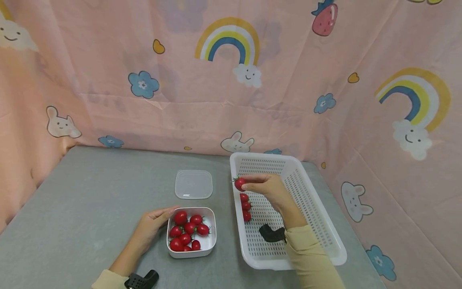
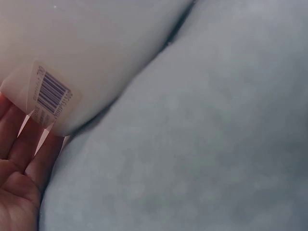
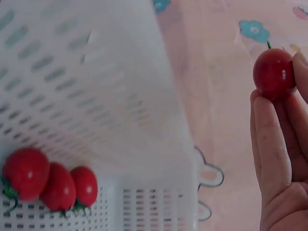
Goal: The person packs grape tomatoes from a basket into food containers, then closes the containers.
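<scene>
Between thumb and fingertips, my right hand (image 1: 268, 189) pinches a cherry tomato (image 3: 274, 73) with a green stem, above the left wall of a white slotted basket (image 1: 314, 192). Inside that basket, three more cherry tomatoes (image 3: 58, 186) lie in a row along the left side. My left hand (image 1: 154, 225) rests its extended fingers against the left side of a small white square container (image 1: 207, 243). Several cherry tomatoes (image 1: 189, 228) fill most of that container. The left wrist view shows the fingers at a barcode label (image 2: 52, 94) on the container's outside.
A clear square lid (image 1: 193, 184) lies flat on the grey table (image 1: 90, 208), behind the small container. The table's back edge meets a pink printed curtain (image 1: 173, 120), which also runs down the right side. A black wrist strap (image 1: 271, 233) is on the right arm.
</scene>
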